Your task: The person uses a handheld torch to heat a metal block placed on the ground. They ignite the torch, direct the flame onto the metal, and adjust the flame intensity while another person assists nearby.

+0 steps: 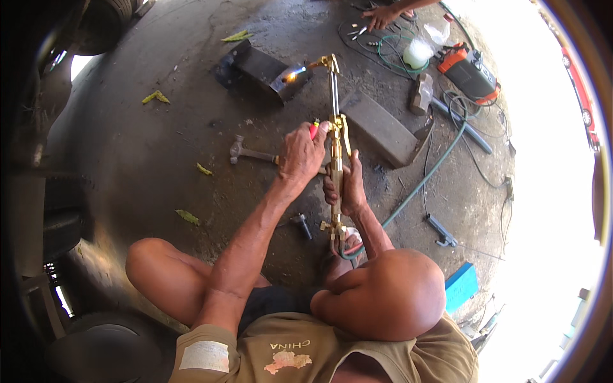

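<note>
1. Dark, stained concrete floor (159,134) fills the scene, with bright daylight washing out the right edge; a few yellow-green leaves (156,97) are scattered over it.
2. A brass cutting torch (336,143) is taken as the landmark: it is held nearly upright in the picture, its bent tip far from the person and its hose end near the crossed legs.
3. The left hand (302,153) is seen just left of the torch's middle, fingers closed around a small red object (314,129) pressed against the torch body; what that object is cannot be told.
4. The right hand (343,188) is clamped around the torch handle, just below the left hand.
5. At the torch tip a small bright flame (292,75) is seen touching a dark metal block (267,71) that lies on the floor.
6. A hammer (250,152) lies on the floor left of the torch, its handle passing behind the left hand.
7. A grey slab (382,127) rests right of the torch, and a green hose (426,175) runs from the torch's lower end away to the right.
8. Beyond the torch tip, to the right, an orange machine (469,71) stands among coiled cables, and another person's hand (382,16) reaches to the floor at the top edge.
9. A blue box (461,286) lies lower right of the torch.
</note>
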### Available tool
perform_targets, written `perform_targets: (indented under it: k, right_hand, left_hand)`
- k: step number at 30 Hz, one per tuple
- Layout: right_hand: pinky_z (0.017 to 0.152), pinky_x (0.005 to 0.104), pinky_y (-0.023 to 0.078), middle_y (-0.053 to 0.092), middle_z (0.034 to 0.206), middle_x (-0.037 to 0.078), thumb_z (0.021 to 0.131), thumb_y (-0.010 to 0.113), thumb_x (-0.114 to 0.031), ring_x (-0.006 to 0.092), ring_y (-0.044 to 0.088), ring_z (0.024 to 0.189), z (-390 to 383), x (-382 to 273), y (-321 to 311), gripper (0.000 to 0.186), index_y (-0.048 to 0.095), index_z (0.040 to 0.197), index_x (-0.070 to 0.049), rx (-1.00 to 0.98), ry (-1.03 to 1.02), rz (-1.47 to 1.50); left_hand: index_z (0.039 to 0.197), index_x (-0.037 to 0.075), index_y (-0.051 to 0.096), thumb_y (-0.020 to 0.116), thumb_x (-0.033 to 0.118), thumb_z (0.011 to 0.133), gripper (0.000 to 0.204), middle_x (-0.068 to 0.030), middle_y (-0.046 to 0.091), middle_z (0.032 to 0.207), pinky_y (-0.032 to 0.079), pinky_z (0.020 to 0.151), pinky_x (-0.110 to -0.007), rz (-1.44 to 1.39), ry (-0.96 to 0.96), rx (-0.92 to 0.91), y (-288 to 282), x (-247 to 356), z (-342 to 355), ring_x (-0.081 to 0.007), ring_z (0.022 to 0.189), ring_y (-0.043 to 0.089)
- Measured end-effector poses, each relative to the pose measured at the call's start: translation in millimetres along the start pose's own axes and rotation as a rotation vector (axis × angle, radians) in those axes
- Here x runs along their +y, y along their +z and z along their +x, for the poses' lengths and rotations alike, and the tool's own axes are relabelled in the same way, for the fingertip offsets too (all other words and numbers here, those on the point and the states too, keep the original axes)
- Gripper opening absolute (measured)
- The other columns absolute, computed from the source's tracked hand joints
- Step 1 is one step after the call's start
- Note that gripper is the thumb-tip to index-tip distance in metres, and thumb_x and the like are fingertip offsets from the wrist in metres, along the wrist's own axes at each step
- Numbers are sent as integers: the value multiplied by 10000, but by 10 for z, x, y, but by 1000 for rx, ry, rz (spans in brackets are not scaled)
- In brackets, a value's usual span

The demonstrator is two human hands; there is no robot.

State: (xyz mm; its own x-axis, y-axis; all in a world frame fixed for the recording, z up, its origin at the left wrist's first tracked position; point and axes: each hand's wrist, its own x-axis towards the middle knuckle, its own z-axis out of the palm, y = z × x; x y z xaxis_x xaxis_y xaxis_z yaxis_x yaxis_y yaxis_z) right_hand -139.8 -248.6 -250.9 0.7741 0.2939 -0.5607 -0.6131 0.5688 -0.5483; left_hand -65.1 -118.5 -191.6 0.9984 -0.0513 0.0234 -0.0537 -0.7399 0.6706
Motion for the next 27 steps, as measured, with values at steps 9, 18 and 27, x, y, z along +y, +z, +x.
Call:
perform_targets:
  k: [9, 18, 27]
  right_hand:
    - [361, 239, 301, 410, 587, -6, 879, 270, -881, 91, 355, 398, 64, -8, 27, 808, 498, 913, -107, -80, -4, 102]
    - [357, 255, 302, 394, 569, -14, 871, 251, -891, 95, 349, 389, 80, 31, 25, 807, 487, 904, -120, -122, -7, 98]
    - [348, 266, 301, 396, 565, 0, 877, 258, -884, 110, 350, 381, 43, -2, -20, 808, 478, 909, -107, -104, 2, 110]
  left_hand:
    - [1150, 43, 654, 696, 127, 837, 327, -102, 634, 920, 463, 784, -396, 55, 526, -355, -218, -30, -1367, -275, 864, 640]
    - [999, 55, 589, 616, 186, 927, 152, -78, 586, 799, 448, 736, -384, 232, 676, -366, 114, -192, -1617, -233, 753, 625]
    - [843, 77, 540, 663, 173, 829, 157, -82, 562, 746, 458, 708, -380, 330, 669, -251, 189, -195, -1653, -240, 712, 617]
